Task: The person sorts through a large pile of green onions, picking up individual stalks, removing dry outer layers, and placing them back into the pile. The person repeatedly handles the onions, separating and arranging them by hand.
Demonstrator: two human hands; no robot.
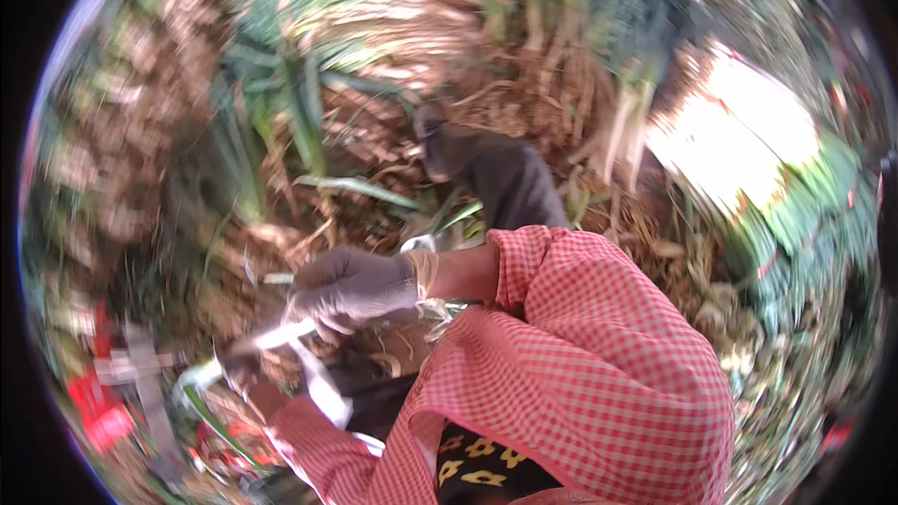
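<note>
My right hand (pixel 351 292), in a grey-purple glove tied at the wrist with a tan band, is closed at one end of a pale leek stalk (pixel 279 336). Lower and to the left, my left hand (pixel 245 370) grips the same stalk; motion smears its fingers. Green leaf (pixel 221 430) trails below the left hand. Between my forearms hangs a white strip (pixel 323 388), too blurred to tell what it is. Red checked sleeves cover both my arms.
Unpeeled leeks with roots (pixel 552 65) lie ahead, beyond my dark-trousered leg (pixel 514 168). Cleaned leeks (pixel 748 131) are stacked in bright sun at the right. Loose leaves and peelings cover the soil. A grey cross-shaped object (pixel 142 369) and a red item (pixel 98 411) are at the left.
</note>
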